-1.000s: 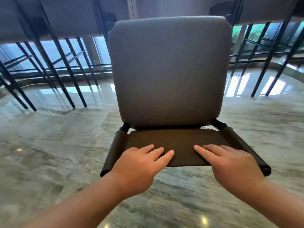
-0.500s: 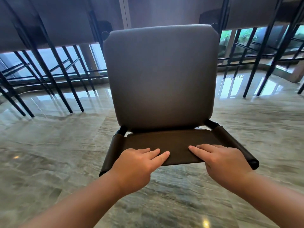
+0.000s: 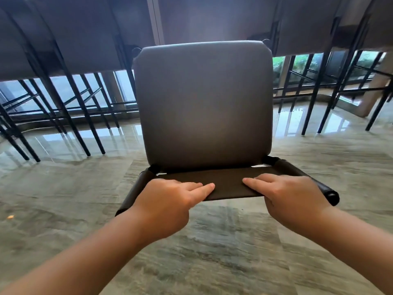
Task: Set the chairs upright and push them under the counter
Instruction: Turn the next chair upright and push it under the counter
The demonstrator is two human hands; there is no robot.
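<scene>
Change: Since the earlier frames the chair (image 3: 204, 107) sits farther from the camera and closer to the surface (image 3: 95, 28), its seat's far edge now just at the surface's underside; both hands have stayed on the backrest's near edge, and both arms reach out longer.
Chair: upright, seen from behind and above; grey padded seat in the middle of the view, dark backrest (image 3: 229, 184) nearest the camera, with a rounded end on each side.
Left hand (image 3: 168, 203): grips the backrest's top edge left of centre, fingers (image 3: 202, 188) laid over the top and pointing right; the thumb is hidden below.
Right hand (image 3: 291, 199): grips the same edge right of centre, fingers pointing left over the top; thumb hidden.
Gap between hands: a short bare stretch of backrest, the fingertips apart.
Surface: dark underside filling the far top of the view, running left to right.
Other chairs: black legs (image 3: 70, 107) stand under the surface at far left, more legs (image 3: 331, 90) at far right, on either side of the held chair.
Floor (image 3: 212, 252): glossy grey-green marble, with bright window reflections on its far part.
Background: windows (image 3: 123, 86) and greenery visible beyond the legs, low under the surface.
</scene>
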